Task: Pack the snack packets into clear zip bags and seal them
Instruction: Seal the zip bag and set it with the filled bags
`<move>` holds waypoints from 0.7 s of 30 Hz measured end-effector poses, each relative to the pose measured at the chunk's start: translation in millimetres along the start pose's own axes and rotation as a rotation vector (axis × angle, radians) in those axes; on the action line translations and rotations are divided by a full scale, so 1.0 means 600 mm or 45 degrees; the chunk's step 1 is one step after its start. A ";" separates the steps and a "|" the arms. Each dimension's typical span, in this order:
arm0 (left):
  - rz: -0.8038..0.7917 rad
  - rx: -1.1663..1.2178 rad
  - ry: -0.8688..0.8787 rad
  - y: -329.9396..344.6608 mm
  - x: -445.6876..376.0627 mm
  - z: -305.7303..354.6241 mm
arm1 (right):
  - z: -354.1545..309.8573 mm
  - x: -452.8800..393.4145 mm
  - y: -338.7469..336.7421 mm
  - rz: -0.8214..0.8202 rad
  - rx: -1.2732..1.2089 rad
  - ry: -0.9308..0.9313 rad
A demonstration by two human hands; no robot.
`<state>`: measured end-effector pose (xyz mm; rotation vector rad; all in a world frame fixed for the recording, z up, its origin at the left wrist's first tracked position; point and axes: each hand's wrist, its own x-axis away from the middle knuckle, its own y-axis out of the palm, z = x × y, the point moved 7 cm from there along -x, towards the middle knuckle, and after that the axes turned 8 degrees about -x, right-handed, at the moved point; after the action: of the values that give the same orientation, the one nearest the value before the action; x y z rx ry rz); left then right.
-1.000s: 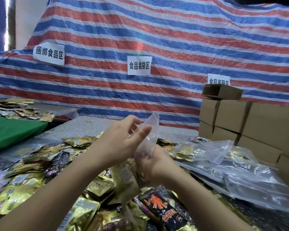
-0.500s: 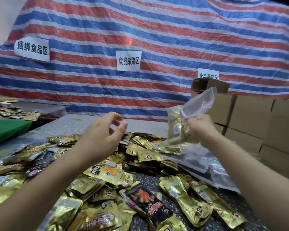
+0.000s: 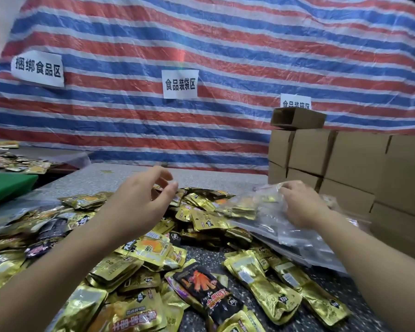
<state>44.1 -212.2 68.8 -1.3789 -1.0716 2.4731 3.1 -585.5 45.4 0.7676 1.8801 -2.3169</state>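
A heap of gold snack packets (image 3: 151, 252) covers the speckled table (image 3: 120, 176), with a black and red packet (image 3: 209, 291) near the front. My left hand (image 3: 139, 207) hovers over the heap, fingers loosely curled and holding nothing. My right hand (image 3: 302, 204) is low at the right and pinches the top edge of a clear zip bag (image 3: 264, 200) with gold packets inside. That bag lies against a stack of other clear bags (image 3: 302, 240).
Stacked cardboard boxes (image 3: 345, 164) stand at the right, one small open box (image 3: 297, 118) on top. A green mat (image 3: 5, 188) and more packets (image 3: 15, 161) lie at the far left. A striped tarp (image 3: 201, 44) with paper signs hangs behind.
My right hand carried the filled zip bag away from my left hand, out to the right, then lowered it onto the stack of bags. My left hand stayed over the heap, holding nothing.
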 end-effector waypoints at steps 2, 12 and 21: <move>0.000 0.002 0.013 0.002 0.001 0.004 | 0.005 0.000 0.004 0.022 -0.099 0.014; -0.003 -0.030 0.034 0.007 0.004 0.007 | -0.005 0.008 -0.030 -0.021 -0.149 -0.167; -0.024 -0.032 0.029 0.007 0.005 0.010 | -0.019 0.026 -0.024 -0.228 -0.264 -0.126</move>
<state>38.5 -217.5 66.0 -1.3943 -1.1092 2.4331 -11.9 -567.1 50.5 0.4713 2.1790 -2.1603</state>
